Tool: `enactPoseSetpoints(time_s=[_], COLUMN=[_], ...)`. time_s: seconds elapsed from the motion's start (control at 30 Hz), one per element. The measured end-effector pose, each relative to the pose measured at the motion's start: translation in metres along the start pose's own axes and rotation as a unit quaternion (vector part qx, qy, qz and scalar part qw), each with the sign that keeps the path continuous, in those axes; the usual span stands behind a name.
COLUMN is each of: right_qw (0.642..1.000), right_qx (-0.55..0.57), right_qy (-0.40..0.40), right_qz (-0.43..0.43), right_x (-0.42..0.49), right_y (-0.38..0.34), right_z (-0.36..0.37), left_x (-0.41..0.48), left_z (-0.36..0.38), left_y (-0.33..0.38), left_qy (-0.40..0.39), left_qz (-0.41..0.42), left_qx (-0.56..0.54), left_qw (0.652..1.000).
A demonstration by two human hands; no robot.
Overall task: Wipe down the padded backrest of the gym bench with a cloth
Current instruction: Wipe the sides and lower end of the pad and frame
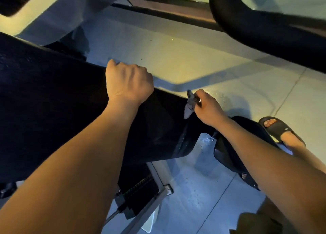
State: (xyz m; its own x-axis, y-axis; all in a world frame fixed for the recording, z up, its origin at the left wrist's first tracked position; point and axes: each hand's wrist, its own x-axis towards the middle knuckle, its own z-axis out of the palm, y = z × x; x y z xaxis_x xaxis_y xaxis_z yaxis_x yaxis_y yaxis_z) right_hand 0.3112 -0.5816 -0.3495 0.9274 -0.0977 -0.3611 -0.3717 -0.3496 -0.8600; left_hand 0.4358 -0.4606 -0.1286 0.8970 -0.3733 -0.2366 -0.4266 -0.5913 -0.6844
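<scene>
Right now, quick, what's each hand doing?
Left hand: grips the far edge of the padded backrest.
Right hand: pinches a grey cloth.

One cloth (pixel 189 106), one backrest (pixel 53 101), perhaps two sandals (pixel 282 129) (pixel 251 183).

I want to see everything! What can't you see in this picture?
Head view:
Left hand: fingertips hidden over the backrest far edge.
Cloth: mostly bunched inside the right hand.
Backrest's left end: cut off by the picture edge.
Dirt on the backrest: too dark to tell.
</scene>
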Motion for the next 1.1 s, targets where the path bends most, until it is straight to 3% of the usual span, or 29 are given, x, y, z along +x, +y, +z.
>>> enactPoseSetpoints(time_s=[0.13, 0.27, 0.4, 0.47, 0.53, 0.6, 0.63, 0.7, 0.73, 0.8, 0.87, 0.93, 0.97, 1.0, 1.07, 1.1], right_qw=[0.983, 0.985, 0.980, 0.976, 0.986, 0.972, 0.962, 0.963, 0.975, 0.950, 0.954, 0.982, 0.981, 0.976, 0.982, 0.978], right_qx=[0.070, 0.092, 0.118, 0.171, 0.114, -0.019, 0.033, 0.171, 0.125, 0.129, 0.138, 0.075, 0.051, 0.049, 0.038, 0.065], right_qy=[0.144, 0.096, 0.122, 0.125, 0.097, 0.144, 0.199, 0.207, 0.180, 0.211, 0.206, 0.172, 0.176, 0.194, 0.183, 0.153], right_qz=[0.092, 0.113, 0.108, 0.041, -0.069, -0.187, -0.185, -0.032, 0.044, 0.189, 0.167, 0.030, -0.058, -0.084, 0.001, 0.123], right_x=[-0.009, -0.006, -0.009, -0.025, -0.046, -0.050, -0.046, -0.030, -0.025, -0.020, -0.025, -0.035, -0.040, -0.037, -0.025, -0.017], right_y=[0.003, 0.001, -0.004, -0.025, -0.040, -0.020, -0.005, 0.015, 0.022, 0.006, -0.018, -0.028, -0.021, -0.011, 0.016, 0.026], right_z=[0.020, 0.047, 0.059, 0.066, 0.076, 0.086, 0.088, 0.084, 0.082, 0.079, 0.083, 0.086, 0.087, 0.086, 0.076, 0.067], left_x=[0.000, -0.001, 0.000, 0.000, 0.001, 0.000, 0.000, 0.001, 0.001, 0.000, 0.000, 0.000, 0.000, -0.001, -0.001, -0.002], left_z=[0.002, 0.001, 0.002, 0.003, 0.003, 0.005, 0.005, 0.004, 0.003, 0.003, 0.002, 0.001, 0.001, 0.001, 0.001, 0.001], left_y=[0.001, 0.001, 0.002, 0.002, 0.002, 0.002, 0.002, 0.002, 0.002, 0.003, 0.003, 0.003, 0.003, 0.003, 0.002, 0.003], left_qy=[0.014, 0.004, -0.005, -0.002, 0.004, 0.003, 0.005, 0.005, 0.003, -0.002, 0.002, 0.005, 0.005, 0.006, 0.014, 0.013], left_qz=[-0.004, -0.002, 0.000, -0.001, -0.008, -0.012, -0.014, -0.014, -0.011, -0.005, 0.000, 0.000, 0.002, 0.004, 0.001, -0.002], left_qx=[-0.002, 0.009, 0.021, 0.021, 0.020, 0.020, 0.021, 0.024, 0.026, 0.034, 0.037, 0.030, 0.027, 0.025, 0.027, 0.028], left_qw=[1.000, 1.000, 1.000, 1.000, 1.000, 1.000, 1.000, 1.000, 1.000, 0.999, 0.999, 1.000, 1.000, 1.000, 1.000, 1.000])
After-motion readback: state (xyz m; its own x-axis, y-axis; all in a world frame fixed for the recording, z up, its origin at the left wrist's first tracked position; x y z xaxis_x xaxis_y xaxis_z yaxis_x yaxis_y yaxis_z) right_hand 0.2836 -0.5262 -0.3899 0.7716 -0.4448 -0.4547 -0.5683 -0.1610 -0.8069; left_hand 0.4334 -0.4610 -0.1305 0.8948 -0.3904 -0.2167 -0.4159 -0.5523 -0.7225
